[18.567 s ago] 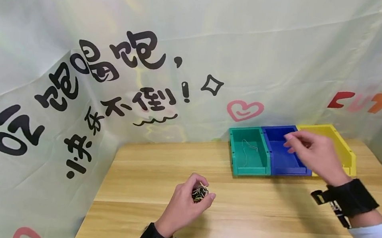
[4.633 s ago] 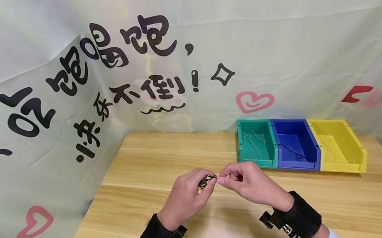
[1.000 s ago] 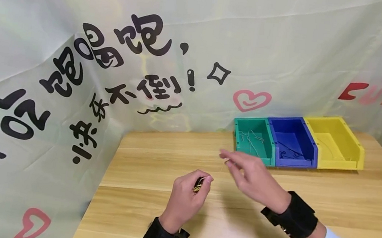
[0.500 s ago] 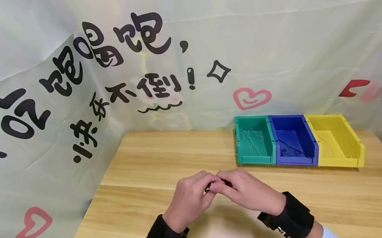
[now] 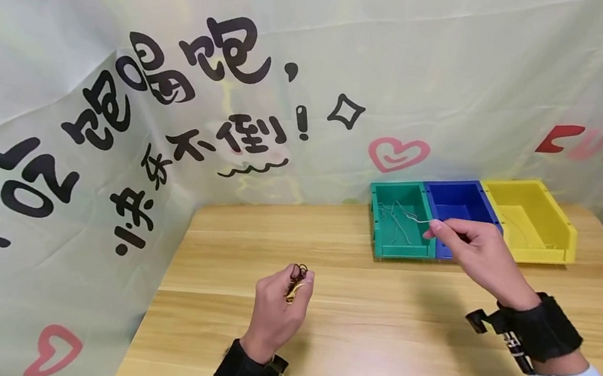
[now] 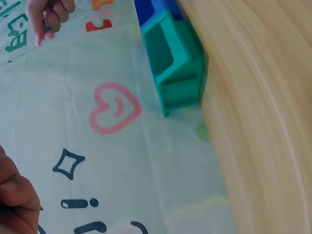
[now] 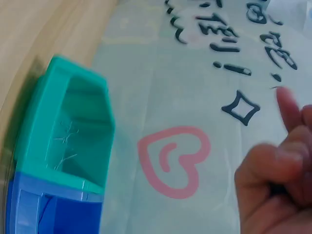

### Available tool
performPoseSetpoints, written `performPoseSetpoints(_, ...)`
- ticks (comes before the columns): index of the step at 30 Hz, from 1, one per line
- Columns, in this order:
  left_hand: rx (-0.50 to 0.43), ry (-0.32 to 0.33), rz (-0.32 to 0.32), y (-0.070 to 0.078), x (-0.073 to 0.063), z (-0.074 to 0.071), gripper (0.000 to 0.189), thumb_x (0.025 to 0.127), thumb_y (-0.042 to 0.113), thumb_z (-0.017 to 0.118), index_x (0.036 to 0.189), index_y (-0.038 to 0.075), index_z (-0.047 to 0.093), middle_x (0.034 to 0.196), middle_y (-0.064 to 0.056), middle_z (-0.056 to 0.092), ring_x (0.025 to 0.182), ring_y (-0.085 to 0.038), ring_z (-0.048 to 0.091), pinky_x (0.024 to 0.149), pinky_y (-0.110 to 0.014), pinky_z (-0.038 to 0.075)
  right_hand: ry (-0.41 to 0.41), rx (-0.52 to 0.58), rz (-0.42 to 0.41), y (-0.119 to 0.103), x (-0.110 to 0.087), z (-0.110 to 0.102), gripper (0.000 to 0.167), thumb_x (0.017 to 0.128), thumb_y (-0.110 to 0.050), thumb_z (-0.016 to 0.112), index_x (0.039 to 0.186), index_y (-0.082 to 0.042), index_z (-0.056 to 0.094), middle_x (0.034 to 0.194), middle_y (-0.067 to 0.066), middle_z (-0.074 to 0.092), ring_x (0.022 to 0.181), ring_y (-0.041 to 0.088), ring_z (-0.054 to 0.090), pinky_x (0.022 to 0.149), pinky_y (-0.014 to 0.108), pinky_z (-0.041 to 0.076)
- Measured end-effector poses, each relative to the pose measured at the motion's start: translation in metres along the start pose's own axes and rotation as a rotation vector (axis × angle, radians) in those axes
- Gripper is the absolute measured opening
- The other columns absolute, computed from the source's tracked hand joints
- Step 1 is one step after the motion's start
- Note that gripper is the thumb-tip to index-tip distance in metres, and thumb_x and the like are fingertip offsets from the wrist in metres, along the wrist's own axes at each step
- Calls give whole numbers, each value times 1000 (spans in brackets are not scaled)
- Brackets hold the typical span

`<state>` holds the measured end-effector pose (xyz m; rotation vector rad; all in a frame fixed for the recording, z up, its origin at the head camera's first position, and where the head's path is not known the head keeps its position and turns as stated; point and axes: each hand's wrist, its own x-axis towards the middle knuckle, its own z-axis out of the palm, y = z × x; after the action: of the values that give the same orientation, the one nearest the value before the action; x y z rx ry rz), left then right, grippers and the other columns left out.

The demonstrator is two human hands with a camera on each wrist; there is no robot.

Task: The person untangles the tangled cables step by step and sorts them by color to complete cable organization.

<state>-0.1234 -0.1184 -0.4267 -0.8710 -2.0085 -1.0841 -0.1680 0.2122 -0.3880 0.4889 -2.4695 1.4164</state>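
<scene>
My left hand [image 5: 276, 315] holds a small tangled bundle of black and yellow strings [image 5: 296, 282] above the table. Thumb and fingers of my right hand [image 5: 476, 252] pinch a thin white string [image 5: 420, 220]. It stretches left from the fingertips over the green bin [image 5: 402, 252], in which several whitish strings [image 5: 396, 223] lie. Beneath the right hand is the blue bin [image 5: 452, 192], its front partly hidden. To its right stands the yellow bin [image 5: 554, 224], with a faint thin strand inside. In the left wrist view, only part of the left hand [image 6: 17, 204] shows.
The three bins stand side by side on the wooden table [image 5: 237, 332], towards its back right. A printed cloth [image 5: 313, 12] hangs behind the table and along its sides.
From beside the left hand, my right hand has moved right to the bins, drawing out a white string. Since the earliest frame, more whitish strings lie in the green bin; dark ones came into the blue.
</scene>
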Motion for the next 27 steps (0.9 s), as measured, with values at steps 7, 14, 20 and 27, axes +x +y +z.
performPoseSetpoints(7,-70,-36,-39,4,0,3,22,91,-2,68,80,14,58,65,4,52,57,-2,38,54,-13,32,150,-31,57,15,11,7,20,102,-22,63,108,-6,74,70,5,59,59,18,43,55,30,31)
performPoseSetpoints(14,-62,-45,-53,5,0,5,18,93,1,69,81,14,62,67,4,57,57,-3,41,54,-12,34,142,-78,57,19,37,7,25,101,-28,65,106,-5,75,77,7,67,62,17,59,58,25,45)
performPoseSetpoints(20,-48,-46,-70,6,-1,5,21,96,3,66,80,14,60,63,5,48,57,-1,37,54,-12,31,53,-106,79,27,54,9,30,102,-29,63,114,-4,74,84,8,70,68,16,64,62,26,49)
performPoseSetpoints(27,-53,-56,-76,6,-3,5,23,97,2,64,79,14,57,62,5,45,58,0,36,55,-11,30,-46,-155,122,40,71,18,30,102,-28,62,113,-3,74,87,8,71,70,18,65,67,34,51)
